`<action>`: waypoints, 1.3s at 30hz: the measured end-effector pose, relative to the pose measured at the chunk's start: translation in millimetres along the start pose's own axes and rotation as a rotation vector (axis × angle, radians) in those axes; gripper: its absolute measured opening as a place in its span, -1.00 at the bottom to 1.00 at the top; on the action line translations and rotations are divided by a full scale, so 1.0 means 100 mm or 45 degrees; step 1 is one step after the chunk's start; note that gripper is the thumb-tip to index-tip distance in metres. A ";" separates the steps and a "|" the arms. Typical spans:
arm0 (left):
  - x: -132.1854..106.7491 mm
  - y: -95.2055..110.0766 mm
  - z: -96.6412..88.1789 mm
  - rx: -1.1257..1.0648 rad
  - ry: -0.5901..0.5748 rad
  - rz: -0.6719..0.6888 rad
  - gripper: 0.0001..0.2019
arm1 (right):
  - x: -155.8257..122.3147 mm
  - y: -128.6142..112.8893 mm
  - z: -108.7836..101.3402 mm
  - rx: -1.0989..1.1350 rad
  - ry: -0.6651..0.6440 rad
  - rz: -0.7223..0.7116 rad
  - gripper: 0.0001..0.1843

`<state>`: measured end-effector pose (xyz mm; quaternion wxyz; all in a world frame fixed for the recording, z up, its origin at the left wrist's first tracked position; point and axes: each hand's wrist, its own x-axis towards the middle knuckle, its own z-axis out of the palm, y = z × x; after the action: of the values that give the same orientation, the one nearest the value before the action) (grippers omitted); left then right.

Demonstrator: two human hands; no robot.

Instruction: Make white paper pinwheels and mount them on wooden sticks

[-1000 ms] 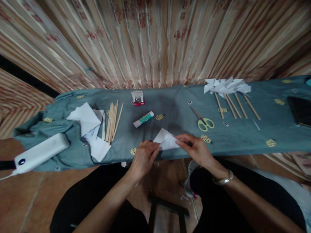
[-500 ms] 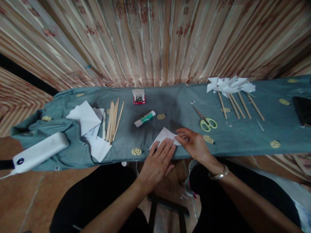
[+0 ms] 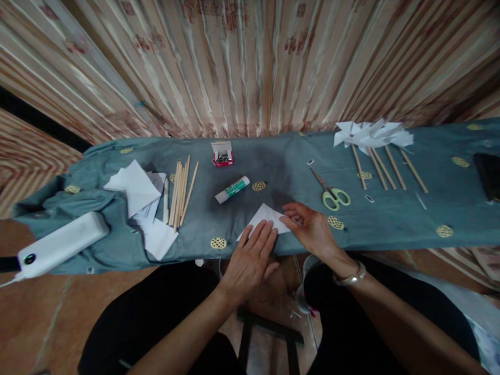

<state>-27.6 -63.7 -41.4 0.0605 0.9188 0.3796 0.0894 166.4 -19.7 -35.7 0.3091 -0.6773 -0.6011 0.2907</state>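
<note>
A sheet of white paper, folded to a triangle, lies near the front edge of the cloth-covered table. My left hand rests on its lower edge, fingers stretched out flat. At the paper's right corner, my right hand pinches it between thumb and curled fingers; a bracelet circles that wrist. Beyond the paper lies a glue stick with a green label. To the right are scissors with light green handles, their blades pointing away from me.
A small open red-and-white box holds metal pins. Several wooden sticks and white paper pieces lie left, near a white power bank. Paper pinwheels on sticks lie far right, beside a dark object. A curtain hangs behind.
My left hand has slid slightly toward me and left along the folded paper. My right hand keeps its pinch at the corner. The view has shifted a little.
</note>
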 end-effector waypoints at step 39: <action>0.00 0.02 0.07 0.034 -0.054 -0.014 -0.28 | -0.25 0.07 0.07 -0.263 0.088 -0.459 -0.48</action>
<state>-25.3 -65.5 -47.5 0.0568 0.9192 0.3843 0.0643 163.3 -44.8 -45.0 0.3053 -0.5964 -0.7282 0.1441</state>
